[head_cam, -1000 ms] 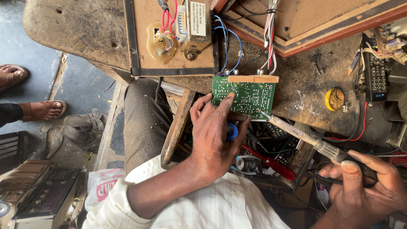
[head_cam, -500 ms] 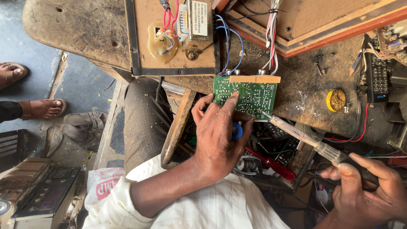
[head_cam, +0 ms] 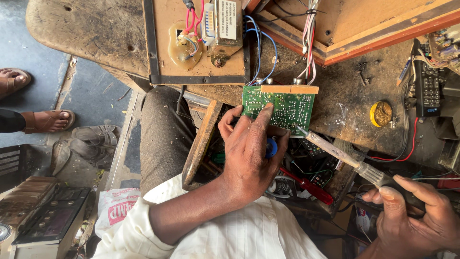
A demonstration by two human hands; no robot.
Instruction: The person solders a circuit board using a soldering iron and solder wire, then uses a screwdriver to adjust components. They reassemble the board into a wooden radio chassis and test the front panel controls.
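Your left hand [head_cam: 249,153] braces the circuit board [head_cam: 282,106] steady; right hand [head_cam: 417,211] fingers clench the soldering iron [head_cam: 345,156], tip at its edge.

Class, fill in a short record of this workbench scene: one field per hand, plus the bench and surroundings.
left hand: holds the green circuit board at its lower edge
right hand: grips the soldering iron, tip at the board's lower right corner
bench: worn wood; yellow round tin, black remote control
below board: red-handled screwdriver
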